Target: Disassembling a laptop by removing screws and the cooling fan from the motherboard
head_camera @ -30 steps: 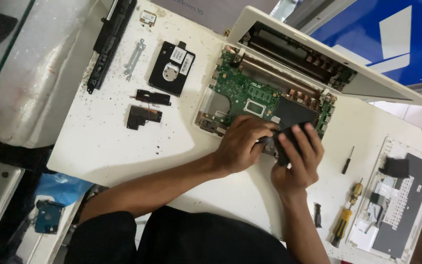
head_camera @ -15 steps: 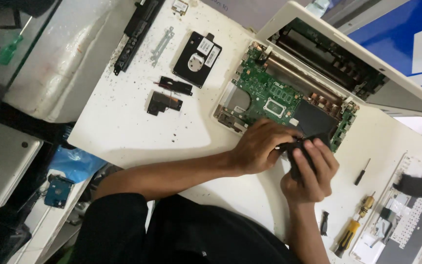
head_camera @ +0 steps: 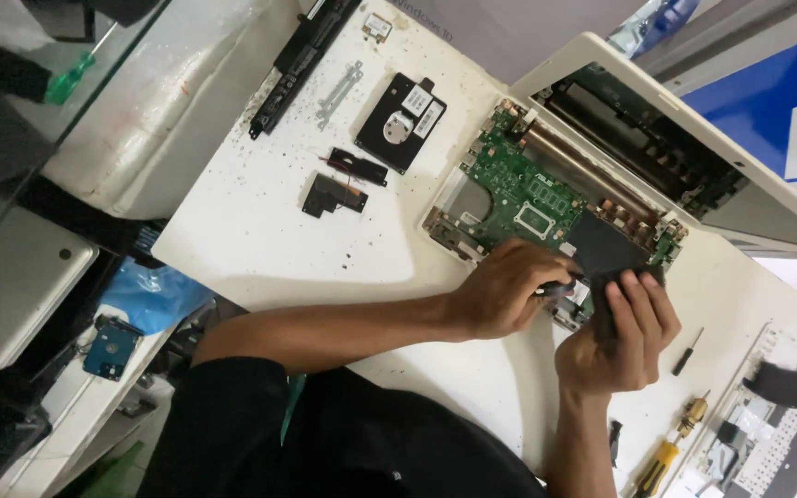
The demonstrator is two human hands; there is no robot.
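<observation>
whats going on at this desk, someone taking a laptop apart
Yes. A person is bent over an opened laptop on a white table. Their right hand grips a black part at the near edge of the green circuit board, and their left hand pinches something small beside it. A hard drive, a long black battery and two small black pieces lie apart on the table. Screwdrivers sit at the right.

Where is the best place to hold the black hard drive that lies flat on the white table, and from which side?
Probably grip the hard drive by its two long side edges, coming down from above. It lies flat and apart from other parts, so only the thin edges offer purchase, and bare table is free around it.
</observation>
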